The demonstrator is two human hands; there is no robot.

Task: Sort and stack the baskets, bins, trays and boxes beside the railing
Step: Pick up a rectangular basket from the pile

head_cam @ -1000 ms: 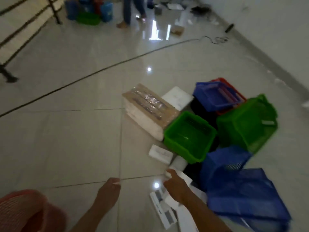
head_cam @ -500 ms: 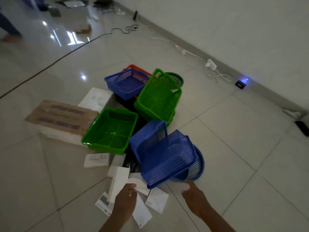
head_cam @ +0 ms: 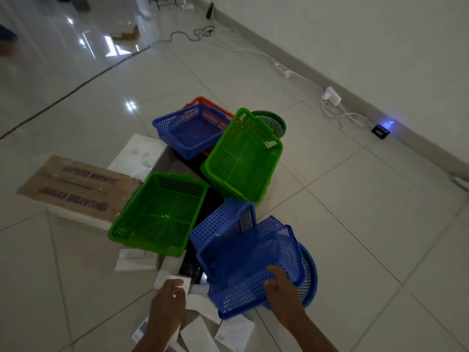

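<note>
As piled, four blue baskets (head_cam: 250, 265), two green baskets (head_cam: 162, 212)

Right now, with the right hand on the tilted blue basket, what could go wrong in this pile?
1. The right hand grips only the near rim of the tilted blue basket; lifted so, it may catch the blue basket behind or the round blue basket beneath.
2. The left hand holds a white box among loose white boxes, which may slide on the glossy floor.

A bare indoor hall: glossy tiled floor (head_cam: 355, 224), plain white wall (head_cam: 380, 34), power strip cables (head_cam: 299, 74)
</note>
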